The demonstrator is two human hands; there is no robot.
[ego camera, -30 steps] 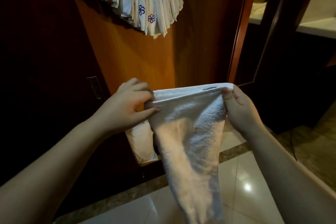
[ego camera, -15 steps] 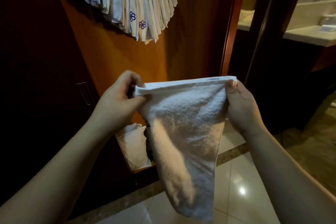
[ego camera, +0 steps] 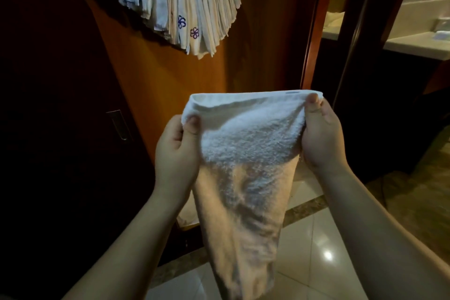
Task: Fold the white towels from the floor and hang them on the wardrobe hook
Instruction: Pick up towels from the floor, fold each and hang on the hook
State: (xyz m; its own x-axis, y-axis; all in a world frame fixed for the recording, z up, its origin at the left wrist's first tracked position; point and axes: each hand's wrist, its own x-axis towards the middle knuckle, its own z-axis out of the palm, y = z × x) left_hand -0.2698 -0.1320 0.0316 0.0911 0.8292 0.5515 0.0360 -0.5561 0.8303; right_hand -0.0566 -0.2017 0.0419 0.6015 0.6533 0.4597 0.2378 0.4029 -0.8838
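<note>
A white towel (ego camera: 246, 153) hangs in front of me, held by its top edge and drooping toward the floor. My left hand (ego camera: 176, 151) pinches its upper left corner between thumb and fingers. My right hand (ego camera: 321, 134) pinches the upper right corner, thumb on the near side. Above, several folded white towels (ego camera: 180, 2) with small purple flower marks hang in a fan against the wardrobe's wooden panel; the hook itself is hidden behind them.
The orange-brown wardrobe panel (ego camera: 155, 85) stands straight ahead, with a dark door and metal handle (ego camera: 119, 124) to its left. A white bag (ego camera: 187, 217) sits low in the wardrobe. Glossy floor tiles (ego camera: 316, 246) lie below. A doorway and pale counter (ego camera: 414, 44) are to the right.
My left hand has shifted its hold from over the towel's top edge to a pinch at the corner, lower down. The view has tilted and the towel's top edge has slackened.
</note>
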